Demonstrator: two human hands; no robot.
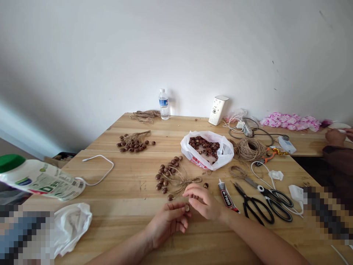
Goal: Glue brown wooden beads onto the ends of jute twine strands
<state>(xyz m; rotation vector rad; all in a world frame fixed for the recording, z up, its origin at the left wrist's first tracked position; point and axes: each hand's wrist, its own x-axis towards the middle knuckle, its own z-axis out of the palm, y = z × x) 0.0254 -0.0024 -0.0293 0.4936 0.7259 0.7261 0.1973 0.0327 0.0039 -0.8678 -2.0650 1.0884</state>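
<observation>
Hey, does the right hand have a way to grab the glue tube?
Probably yes. The glue tube lies just to the right of the right hand, and nothing seems to stand between them. The hand would only need to turn from the brown shell in the left hand.

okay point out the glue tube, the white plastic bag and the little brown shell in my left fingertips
Glue tube (227,198): head view, middle of its printed body.
White plastic bag (227,148): head view, right side of its wall.
Brown shell (187,208): head view, its pale face.
</observation>
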